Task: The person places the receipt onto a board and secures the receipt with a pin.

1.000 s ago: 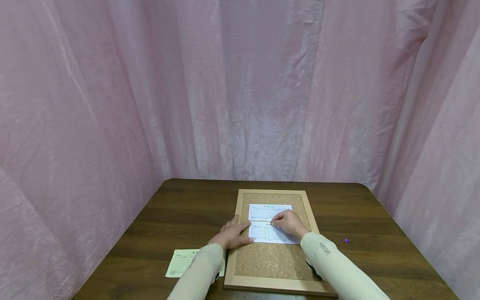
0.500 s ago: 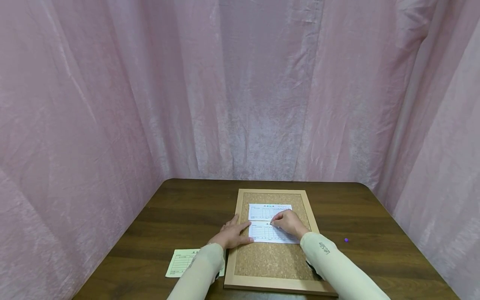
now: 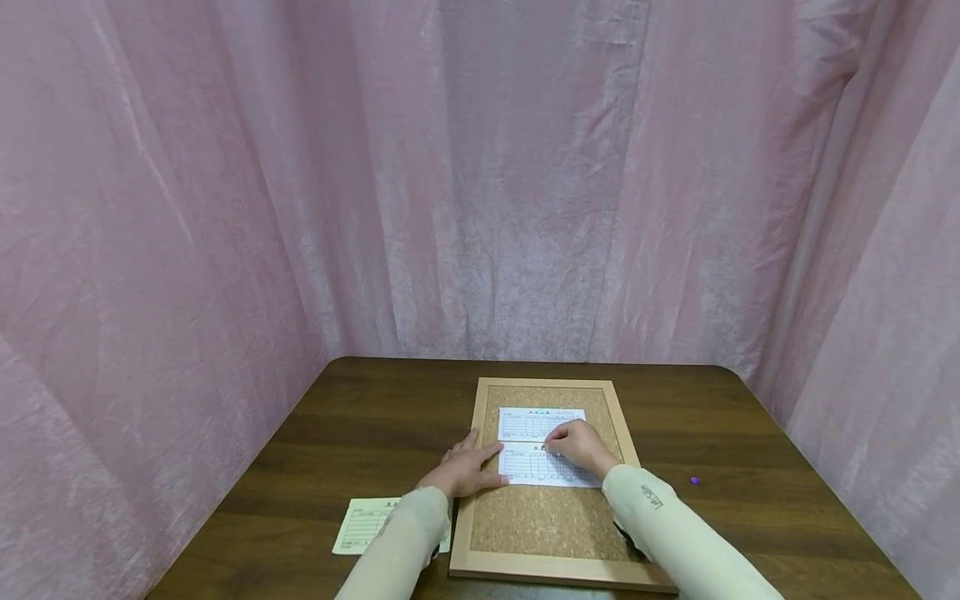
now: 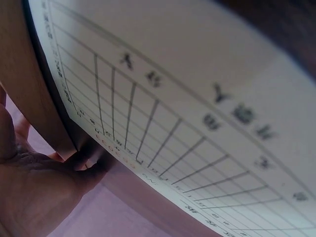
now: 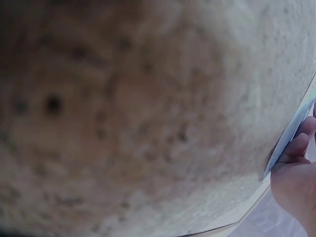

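Observation:
A wood-framed cork board (image 3: 547, 525) lies on the table, bearing two white printed slips, an upper one (image 3: 517, 423) and a lower one (image 3: 525, 467). My left hand (image 3: 462, 472) rests across the board's left rail, fingers spread, thumb and fingertip at the lower slip's left edge. At that slip's top middle, my right hand (image 3: 577, 446) pinches a small thing, apparently a push pin, mostly hidden by the fingers. The right wrist view shows this hand (image 5: 296, 187) low against the slip (image 5: 286, 143) and blurred cork (image 5: 148, 123).
Left of the board, a pale green printed slip (image 3: 363, 525) lies partly under my left forearm; this slip (image 4: 148, 98) fills much of the left wrist view. A small purple thing (image 3: 693, 481) sits on the brown table (image 3: 750, 517) at right. Pink curtains (image 3: 525, 208) surround the table.

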`<state>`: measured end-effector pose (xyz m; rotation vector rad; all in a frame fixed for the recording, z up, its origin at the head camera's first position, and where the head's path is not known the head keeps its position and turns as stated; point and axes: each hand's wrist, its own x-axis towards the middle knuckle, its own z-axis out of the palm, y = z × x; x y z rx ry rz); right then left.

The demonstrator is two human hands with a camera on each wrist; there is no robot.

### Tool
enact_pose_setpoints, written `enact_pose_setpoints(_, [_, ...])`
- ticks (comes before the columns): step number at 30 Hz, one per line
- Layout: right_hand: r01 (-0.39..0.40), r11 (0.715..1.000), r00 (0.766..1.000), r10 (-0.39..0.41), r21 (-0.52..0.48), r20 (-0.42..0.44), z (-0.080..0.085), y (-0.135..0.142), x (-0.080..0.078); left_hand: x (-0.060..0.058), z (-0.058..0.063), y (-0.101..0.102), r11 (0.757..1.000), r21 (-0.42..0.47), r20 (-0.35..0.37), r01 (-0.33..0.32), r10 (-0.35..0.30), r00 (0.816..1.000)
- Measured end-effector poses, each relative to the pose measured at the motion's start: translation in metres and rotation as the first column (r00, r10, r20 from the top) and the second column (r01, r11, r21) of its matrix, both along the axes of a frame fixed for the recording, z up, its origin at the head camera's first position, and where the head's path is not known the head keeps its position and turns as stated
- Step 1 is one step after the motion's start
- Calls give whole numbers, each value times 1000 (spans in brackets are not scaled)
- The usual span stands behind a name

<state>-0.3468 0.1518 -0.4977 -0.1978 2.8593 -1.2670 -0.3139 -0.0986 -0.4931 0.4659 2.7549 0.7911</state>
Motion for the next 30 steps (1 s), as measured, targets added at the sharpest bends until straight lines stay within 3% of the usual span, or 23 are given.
enact_pose_setpoints(30, [5,998,1000,-4,68,-12,4,-4,2,1,2,1,1000,-11,-5,2,-2,1000])
